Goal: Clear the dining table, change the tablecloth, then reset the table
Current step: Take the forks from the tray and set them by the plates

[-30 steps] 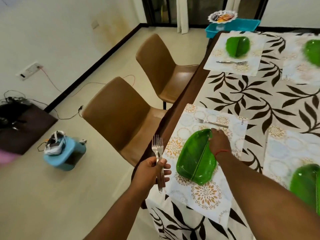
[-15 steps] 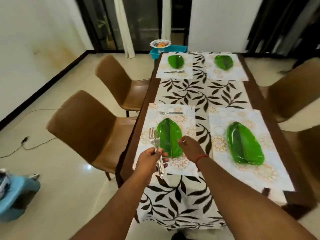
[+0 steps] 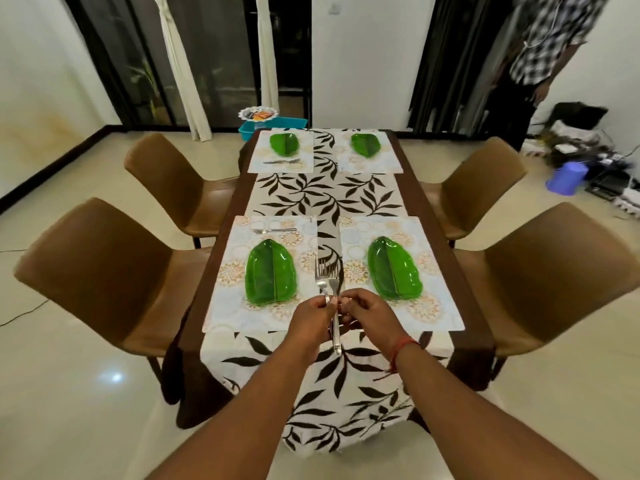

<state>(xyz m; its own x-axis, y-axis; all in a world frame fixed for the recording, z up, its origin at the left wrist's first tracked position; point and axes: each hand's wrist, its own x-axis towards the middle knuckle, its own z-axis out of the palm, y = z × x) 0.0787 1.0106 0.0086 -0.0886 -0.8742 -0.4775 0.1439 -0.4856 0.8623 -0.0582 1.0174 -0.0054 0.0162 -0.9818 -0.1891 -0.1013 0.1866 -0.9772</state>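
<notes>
— What have you got in your hands?

— Two forks [image 3: 327, 278], tines up. My left hand [image 3: 309, 322] is curled round the handles, and my right hand [image 3: 367, 313] pinches at them from the other side, fingertips touching my left. I hold them above the near end of the table [image 3: 450, 237], between the two near mats.

— And the rest of the setting?

— The tablecloth [image 3: 325, 195] runs down the middle and hangs over the near edge. Four mats sit on it, one toward each corner, each with a green plate: near left [image 3: 270, 271], near right [image 3: 394, 268], far left [image 3: 284, 144], far right [image 3: 365, 145]. One fork [image 3: 273, 231] lies at the far edge of the near-left mat [image 3: 221, 306]; more cutlery [image 3: 281, 161] lies by the far-left plate.
</notes>
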